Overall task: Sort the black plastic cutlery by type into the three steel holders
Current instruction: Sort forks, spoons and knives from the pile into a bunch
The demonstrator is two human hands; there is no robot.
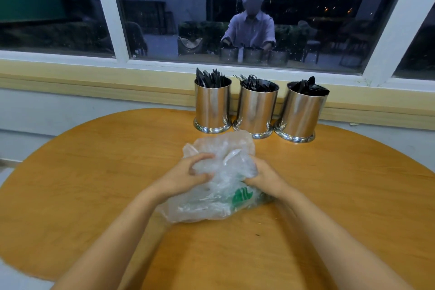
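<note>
Three steel holders stand in a row at the table's far edge. The left holder (212,108) has black knives (209,77) in it, the middle holder (256,110) black forks (253,82), the right holder (302,115) black spoons (308,87). In front of them lies a crumpled clear plastic bag (219,186) with a green print. My left hand (188,175) grips the bag's left side, fingers curled into the plastic. My right hand (264,178) grips its right side. Whether cutlery is inside the bag cannot be made out.
The round wooden table (94,172) stands against a wall under a window ledge (117,82). The dark window glass reflects a person and the holders.
</note>
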